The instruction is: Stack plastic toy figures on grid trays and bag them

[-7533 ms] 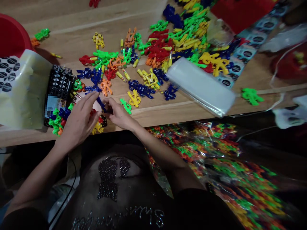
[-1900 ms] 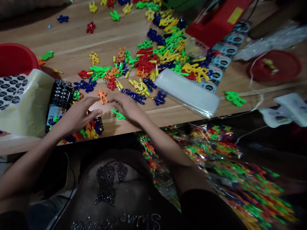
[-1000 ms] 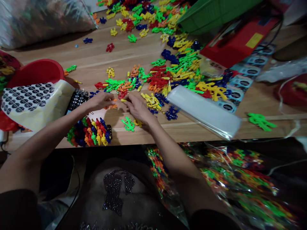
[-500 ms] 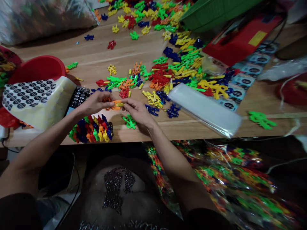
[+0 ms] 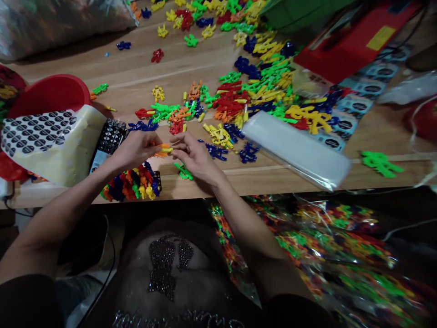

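My left hand (image 5: 136, 148), its fingers pinched, holds an orange plastic toy figure (image 5: 160, 154) with a yellow piece (image 5: 166, 149) pointing right. Close by that yellow end is my right hand (image 5: 194, 157), its thumb and fingertips slightly apart and curved around the tip. A green toy figure (image 5: 183, 171) lies partly under the right hand. Below my left wrist, a row of toy figures (image 5: 134, 184) in several colours lies at the table edge. Dark blue figures (image 5: 142, 125) sit just beyond the left hand.
Loose figures (image 5: 228, 102) spread over the wooden table (image 5: 126, 68). Clear plastic sleeves (image 5: 297, 148) lie at right, near a red device (image 5: 355, 43) and a green bin (image 5: 303, 16). A red bowl (image 5: 54, 93) and sticker sheet (image 5: 44, 136) are left. Filled bags (image 5: 341, 255) stand below the edge.
My right fingers have parted and shifted slightly off the yellow piece, which shows more now. The left hand keeps the orange figure. The camera view has tilted a little.
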Available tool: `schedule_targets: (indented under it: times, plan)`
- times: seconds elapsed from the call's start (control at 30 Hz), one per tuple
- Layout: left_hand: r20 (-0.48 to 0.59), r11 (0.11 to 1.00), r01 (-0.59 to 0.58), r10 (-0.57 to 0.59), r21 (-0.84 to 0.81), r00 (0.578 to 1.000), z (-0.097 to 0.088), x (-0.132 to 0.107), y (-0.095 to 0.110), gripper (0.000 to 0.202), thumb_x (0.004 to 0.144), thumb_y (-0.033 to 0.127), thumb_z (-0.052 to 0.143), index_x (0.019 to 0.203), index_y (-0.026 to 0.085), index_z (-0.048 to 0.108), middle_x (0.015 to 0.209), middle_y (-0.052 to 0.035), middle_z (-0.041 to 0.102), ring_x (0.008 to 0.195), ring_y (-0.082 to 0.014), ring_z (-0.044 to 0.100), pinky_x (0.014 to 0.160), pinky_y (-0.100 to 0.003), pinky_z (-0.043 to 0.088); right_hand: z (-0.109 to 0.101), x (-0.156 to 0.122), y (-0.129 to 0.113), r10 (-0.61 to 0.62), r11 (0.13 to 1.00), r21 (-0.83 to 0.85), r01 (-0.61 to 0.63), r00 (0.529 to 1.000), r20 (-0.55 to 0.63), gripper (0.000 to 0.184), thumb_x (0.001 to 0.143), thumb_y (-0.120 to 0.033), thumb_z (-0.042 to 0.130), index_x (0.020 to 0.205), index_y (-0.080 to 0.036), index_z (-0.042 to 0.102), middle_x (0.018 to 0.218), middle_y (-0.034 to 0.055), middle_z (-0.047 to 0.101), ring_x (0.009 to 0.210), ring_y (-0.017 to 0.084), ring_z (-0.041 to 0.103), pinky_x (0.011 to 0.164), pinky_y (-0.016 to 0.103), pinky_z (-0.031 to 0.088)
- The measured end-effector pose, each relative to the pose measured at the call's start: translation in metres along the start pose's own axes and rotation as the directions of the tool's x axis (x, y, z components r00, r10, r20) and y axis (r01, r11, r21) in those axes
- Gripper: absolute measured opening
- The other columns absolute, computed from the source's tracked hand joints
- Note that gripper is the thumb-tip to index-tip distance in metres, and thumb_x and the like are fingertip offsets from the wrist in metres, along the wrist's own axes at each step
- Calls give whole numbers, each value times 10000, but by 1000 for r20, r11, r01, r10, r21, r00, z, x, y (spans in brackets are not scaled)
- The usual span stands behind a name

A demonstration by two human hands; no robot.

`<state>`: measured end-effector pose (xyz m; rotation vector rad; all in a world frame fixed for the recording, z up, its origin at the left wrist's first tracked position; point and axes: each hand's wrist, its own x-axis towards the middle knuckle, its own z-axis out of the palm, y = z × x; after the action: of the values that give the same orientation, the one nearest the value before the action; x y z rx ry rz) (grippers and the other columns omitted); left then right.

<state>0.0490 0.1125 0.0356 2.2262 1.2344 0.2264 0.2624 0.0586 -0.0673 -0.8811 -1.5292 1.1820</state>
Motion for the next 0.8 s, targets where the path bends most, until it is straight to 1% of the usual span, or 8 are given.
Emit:
schedule_targets:
  times: [0.13,0.23,0.33,0.4,0.5,0.63,0.73,0.8]
  plan:
    - [-18,997,28,-27,76,999,2,-6,12,262,921,304,679,1094,148,801,839,-51,778,747,-170,674,715,-276,471,1,-1,-7,-99,921,-370,119,992,72,245,1042,-268,574,1281,-247,623,1309,107,693,1209,290,648,1089,497,514]
    - [-27,993,18,-15,113,1000,5,-14,23,366,936,346,702,1253,168,747,872,-46,769,788,-184,689,772,-295,512,3,-3,-8,-128,838,-522,157,988,92,291,1018,-176,509,1268,-234,644,1292,118,681,1259,323,591,1141,561,463]
    - [-5,991,2,-1,137,1000,5,-28,32,527,988,420,683,1456,187,615,1072,-90,782,899,-206,720,856,-326,554,10,-11,-4,-99,852,-506,131,991,90,391,971,-127,481,1337,-221,582,1319,127,664,1244,321,594,1095,553,503]
    - [-49,985,-10,19,172,999,5,-38,32,596,1029,436,625,1558,192,502,1243,-127,757,1048,-233,728,951,-361,569,19,-19,2,-36,899,-433,72,995,91,476,948,-122,486,1416,-209,508,1357,141,653,1217,313,620,1041,525,546]
    - [-66,974,-45,61,221,996,13,-52,23,576,1064,416,542,1580,179,449,1431,-169,681,1305,-284,660,1116,-442,534,36,-30,17,67,942,-334,-29,992,105,480,933,-112,462,1403,-205,495,1269,135,678,1142,297,658,980,486,582]
    - [14,975,-53,51,215,999,33,-59,4,508,1079,331,439,1546,135,471,1489,-201,645,1381,-304,627,1174,-496,515,56,-39,38,112,938,-342,-58,984,141,477,889,-77,437,1355,-154,507,1144,140,691,1085,307,667,963,479,581]
    - [-4,973,-46,48,225,999,43,-60,-3,513,1073,264,366,1550,100,462,1465,-216,661,1360,-303,646,1163,-503,530,65,-45,46,142,900,-431,-59,976,163,574,829,-25,419,1393,-124,469,1048,134,690,1039,323,663,959,500,567]
    - [-12,971,-46,51,236,999,44,-61,-4,524,1082,272,330,1555,89,460,1447,-225,672,1342,-309,656,1148,-500,538,71,-50,47,139,875,-482,-40,975,172,602,813,-13,425,1400,-144,455,1112,153,682,1088,331,646,996,513,552]
